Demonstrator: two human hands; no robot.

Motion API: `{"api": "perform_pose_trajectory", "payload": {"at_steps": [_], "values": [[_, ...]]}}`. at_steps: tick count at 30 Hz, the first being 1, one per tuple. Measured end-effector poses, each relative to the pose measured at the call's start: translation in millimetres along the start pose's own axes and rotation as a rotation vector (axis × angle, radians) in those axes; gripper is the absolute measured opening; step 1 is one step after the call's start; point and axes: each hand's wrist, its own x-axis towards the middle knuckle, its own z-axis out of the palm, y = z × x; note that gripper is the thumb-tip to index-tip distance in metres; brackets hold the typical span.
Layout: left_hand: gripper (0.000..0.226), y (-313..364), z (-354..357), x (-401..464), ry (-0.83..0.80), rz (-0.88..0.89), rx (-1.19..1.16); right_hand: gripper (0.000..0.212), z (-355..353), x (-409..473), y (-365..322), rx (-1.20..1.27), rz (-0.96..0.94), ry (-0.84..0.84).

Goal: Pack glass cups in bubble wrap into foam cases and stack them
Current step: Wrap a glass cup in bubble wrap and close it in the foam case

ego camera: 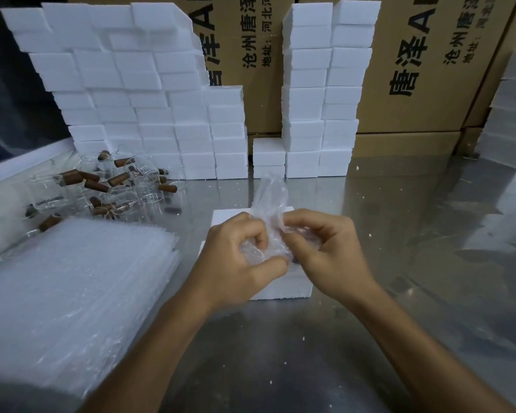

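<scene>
A grey, glossy tabletop (385, 263) fills the lower part of the view, its surface mirroring dim shapes and flecked with small white crumbs; behind it stand large brown cardboard cartons (414, 70) printed with bold black Chinese characters, stacked side by side and forming the backdrop; at the far left lies a dark, shadowed area (0, 99) with a pale ledge (27, 162) running along the tabletop's edge; the light is soft and even, brighter on the left half.
</scene>
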Motion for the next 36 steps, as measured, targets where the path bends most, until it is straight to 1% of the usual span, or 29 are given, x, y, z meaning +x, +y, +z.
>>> {"api": "perform_pose_trajectory", "payload": {"at_steps": [3,5,7,8,10,11,14,15,17,18,19,21,23,25,27,29,31,32,33,36], "values": [[0.040,1.3,-3.5,1.6,0.056,-0.015,0.019,0.032,-1.0,-2.2,-0.7,-0.073,-0.074,-0.069],[0.048,2.7,-5.3,2.4,0.086,-0.030,0.017,0.034,-0.7,-3.4,-6.0,-0.135,-0.149,-0.178],[0.056,3.8,-6.8,2.7,0.076,-0.056,-0.027,0.021,1.1,-4.5,-10.4,-0.223,-0.181,-0.323],[0.059,4.3,-7.8,2.5,0.068,-0.063,-0.050,0.015,1.5,-4.1,-11.7,-0.284,-0.175,-0.368],[0.059,5.2,-9.4,2.3,0.059,-0.041,-0.046,0.004,1.0,-3.1,-12.5,-0.369,-0.153,-0.395],[0.056,6.2,-10.0,2.2,0.052,-0.012,-0.024,0.006,0.1,-3.2,-11.7,-0.392,-0.146,-0.404],[0.044,7.3,-9.1,1.8,0.018,0.065,0.014,0.023,-2.8,-3.6,-12.1,-0.414,-0.140,-0.466],[0.041,7.7,-7.9,1.6,0.016,0.069,0.019,0.023,-2.8,-3.6,-12.0,-0.410,-0.128,-0.479],[0.036,9.1,-5.7,1.7,0.027,0.066,0.017,0.013,-0.6,-4.7,-10.9,-0.388,-0.117,-0.452],[0.035,9.7,-4.7,2.2,0.038,0.067,0.004,0.010,1.0,-5.7,-9.8,-0.366,-0.123,-0.411],[0.033,10.0,-4.5,2.7,0.054,0.068,-0.017,0.011,2.8,-6.9,-9.1,-0.334,-0.131,-0.355],[0.031,8.6,-6.7,4.3,0.106,0.045,-0.064,0.024,4.3,-7.7,-9.3,-0.238,-0.153,-0.254],[0.034,4.5,-10.4,6.0,0.137,-0.001,-0.106,0.040,2.1,-7.0,-8.3,-0.158,-0.170,-0.240],[0.040,2.0,-12.0,6.1,0.120,-0.050,-0.164,0.057,1.6,-6.5,-7.8,-0.189,-0.172,-0.293],[0.045,0.6,-12.1,5.0,0.061,-0.115,-0.216,0.064,6.0,-6.0,-7.2,-0.300,-0.179,-0.309],[0.059,-1.4,-11.9,3.4,-0.013,-0.172,-0.277,0.059,12.1,-6.4,-8.4,-0.335,-0.191,-0.269],[0.072,-1.5,-12.1,2.7,-0.061,-0.198,-0.361,0.043,13.9,-6.5,-11.2,-0.276,-0.182,-0.241],[0.071,-0.5,-12.6,2.9,-0.073,-0.205,-0.404,0.039,12.9,-6.2,-12.2,-0.243,-0.166,-0.236],[0.068,1.0,-13.6,3.2,-0.080,-0.216,-0.446,0.040,11.5,-6.8,-13.0,-0.198,-0.132,-0.237],[0.056,4.1,-15.3,5.6,-0.074,-0.255,-0.582,0.045,3.6,-5.7,-13.8,0.043,0.047,-0.232]]}}
